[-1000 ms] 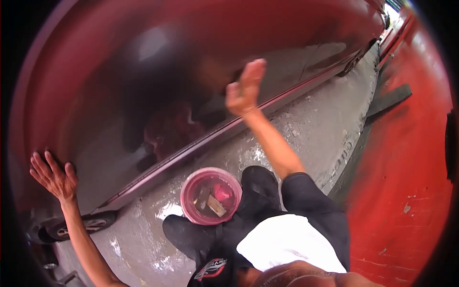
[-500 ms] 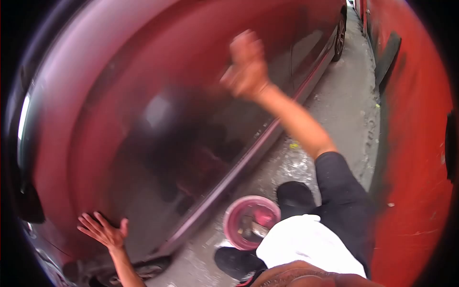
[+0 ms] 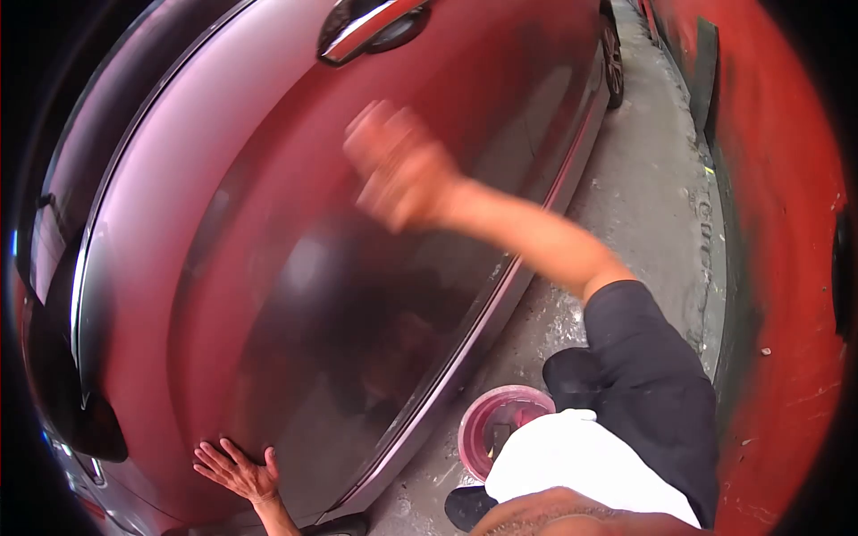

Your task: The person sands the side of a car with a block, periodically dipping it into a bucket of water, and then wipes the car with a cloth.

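Against the lower part of the red car door [image 3: 268, 295], the left hand [image 3: 234, 471] lies flat with its fingers spread, palm on the paint and nothing in its grasp. Higher up, the right hand [image 3: 393, 170] is raised before the middle of the same door on an outstretched bare arm; it is blurred, so I cannot tell whether its fingers are closed on anything or whether it touches the panel. The two hands are well apart, one low near the bottom edge of the door and one well above it.

The glossy door fills most of the view and shows a dark reflection of the crouching person in its lower half. A chrome door handle [image 3: 362, 29] sits near the top edge. A bright trim strip [image 3: 500, 295] runs along the bottom of the door toward a wheel [image 3: 611, 55] at the far end.

Below the right arm are the person's dark trousers [image 3: 648, 375] and a white cloth [image 3: 581, 460] over the lap. Just beside the knee, on the wet grey ground [image 3: 643, 205], stands a pink bucket [image 3: 474, 429] with small things inside, too small to make out. A red wall [image 3: 786, 223] stands along the right side, close to the car.
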### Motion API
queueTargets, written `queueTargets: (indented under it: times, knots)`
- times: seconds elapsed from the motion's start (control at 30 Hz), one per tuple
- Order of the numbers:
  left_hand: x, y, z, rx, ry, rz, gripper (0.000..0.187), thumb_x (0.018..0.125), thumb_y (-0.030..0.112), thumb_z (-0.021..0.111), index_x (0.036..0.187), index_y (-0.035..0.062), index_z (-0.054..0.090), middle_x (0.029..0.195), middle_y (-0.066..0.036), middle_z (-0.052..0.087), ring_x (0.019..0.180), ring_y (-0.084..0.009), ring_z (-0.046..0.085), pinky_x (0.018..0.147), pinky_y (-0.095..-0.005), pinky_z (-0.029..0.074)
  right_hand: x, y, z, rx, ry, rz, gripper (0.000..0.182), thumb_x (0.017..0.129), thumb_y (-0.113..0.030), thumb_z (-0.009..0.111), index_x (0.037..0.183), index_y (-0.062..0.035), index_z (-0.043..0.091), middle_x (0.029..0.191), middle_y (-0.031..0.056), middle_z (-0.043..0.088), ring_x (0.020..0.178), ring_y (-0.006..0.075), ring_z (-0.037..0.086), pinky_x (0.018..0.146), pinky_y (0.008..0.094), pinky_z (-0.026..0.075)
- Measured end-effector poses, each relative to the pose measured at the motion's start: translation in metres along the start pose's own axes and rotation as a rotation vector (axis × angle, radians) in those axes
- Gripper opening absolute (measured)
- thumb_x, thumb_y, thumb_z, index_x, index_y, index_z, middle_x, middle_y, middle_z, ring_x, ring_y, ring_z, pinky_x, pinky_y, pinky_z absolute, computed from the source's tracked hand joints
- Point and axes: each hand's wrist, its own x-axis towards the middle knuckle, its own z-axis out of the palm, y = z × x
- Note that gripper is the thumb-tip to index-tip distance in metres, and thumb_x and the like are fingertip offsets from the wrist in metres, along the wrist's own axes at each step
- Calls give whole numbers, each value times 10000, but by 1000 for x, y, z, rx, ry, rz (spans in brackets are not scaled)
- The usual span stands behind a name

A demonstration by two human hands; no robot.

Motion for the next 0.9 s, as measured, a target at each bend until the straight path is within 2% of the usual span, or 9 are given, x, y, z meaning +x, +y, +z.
queueTargets:
  times: [0.13,0.3,0.33,0.37,0.47,0.53,0.57,0.8,0.9]
  knots:
    - [1,2,-6,8,-21,-23,793,971,618,355,1558,100,233,1593,-227,219,1464,-420,236,1180,-618,142,-4,191,51,265,181,1086,642,1014,-412,372,1429,77,360,1476,243,400,1390,407,350,1141,511,300]
    - [-3,5,1,-5,11,-42,800,961,643,351,1560,124,245,1588,-224,235,1455,-434,250,1165,-642,157,-11,9,38,274,318,408,640,956,-305,439,1437,102,330,1489,373,300,1411,512,267,1161,554,223]
    - [-2,4,1,2,-5,-43,801,961,642,354,1560,123,244,1588,-226,235,1456,-434,248,1166,-640,154,-9,-42,12,-178,-339,288,677,959,-324,438,1472,92,286,1540,339,236,1438,495,216,1189,535,149]
    - [-1,4,1,5,9,-36,804,960,643,354,1559,117,247,1587,-225,236,1459,-432,242,1169,-636,152,-14,-29,14,-182,-335,293,677,959,-324,438,1472,92,286,1540,339,236,1438,495,216,1189,535,149]
    - [-1,5,2,2,14,-38,800,963,637,351,1558,111,250,1586,-229,238,1459,-433,241,1169,-635,151,-59,67,42,141,269,286,606,978,-283,438,1483,36,332,1550,238,316,1454,379,276,1199,470,163]
    - [1,8,3,-7,3,-45,784,971,620,351,1555,106,256,1581,-236,244,1459,-435,240,1169,-636,147,-93,207,108,727,285,1083,608,1038,-268,413,1525,34,209,1596,224,218,1512,304,109,1219,371,98]
    - [2,5,1,-10,13,-31,768,978,604,349,1555,108,253,1586,-230,238,1461,-425,242,1177,-621,139,-76,172,85,294,334,1275,609,1046,-336,303,1461,108,281,1562,295,218,1468,380,195,1205,429,163]
    - [2,2,0,-11,22,-32,744,987,581,358,1555,112,252,1591,-217,236,1465,-399,250,1189,-594,134,-92,-169,23,365,-96,234,797,881,-414,548,1443,81,277,1466,288,335,1355,470,329,1125,561,233]
    - [1,10,0,-8,30,-56,742,988,578,359,1554,110,255,1592,-209,241,1468,-392,249,1191,-586,139,-138,-98,32,375,-311,84,802,870,-428,574,1422,80,293,1464,275,340,1354,463,329,1133,555,229]
